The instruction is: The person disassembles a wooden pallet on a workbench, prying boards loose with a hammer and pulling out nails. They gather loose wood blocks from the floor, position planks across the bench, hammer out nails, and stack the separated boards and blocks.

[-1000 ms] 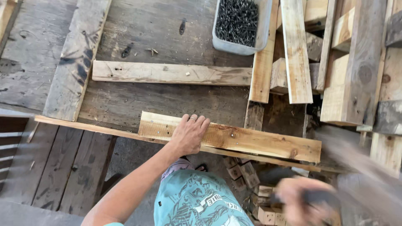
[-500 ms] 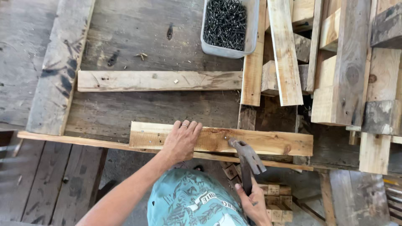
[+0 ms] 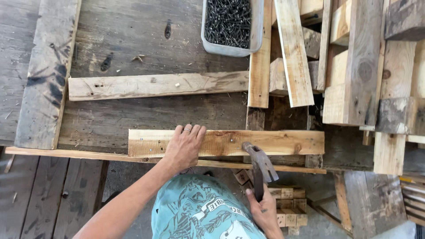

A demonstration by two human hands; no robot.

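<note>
Weathered grey planking makes up the surface (image 3: 133, 40), the biggest thing in view, and everything else sits in relation to the short pale board (image 3: 274, 142) lying across its near edge. Right of that board, a stack of pallet offcuts (image 3: 354, 71) rises, well apart from the hands. Beyond the board, a longer light plank (image 3: 155, 85) lies parallel to it, and farther off still stands a grey tub of dark nails (image 3: 230, 24). Under the board's near edge a thin strip (image 3: 66, 154) runs the width of the surface. The left hand (image 3: 186, 148) lies flat on the board's left half, fingers spread, pressing it down rather than closing on anything. The right hand (image 3: 265, 210) is wrapped tight around the handle of a claw hammer (image 3: 259, 161), whose head meets the board just right of its middle. A couple of small dark nail heads show near the board's left end, so that end looks fastened; whether a nail stands under the hammer head cannot be told, and the right half shows no nails, so that stretch seems left to do.
</note>
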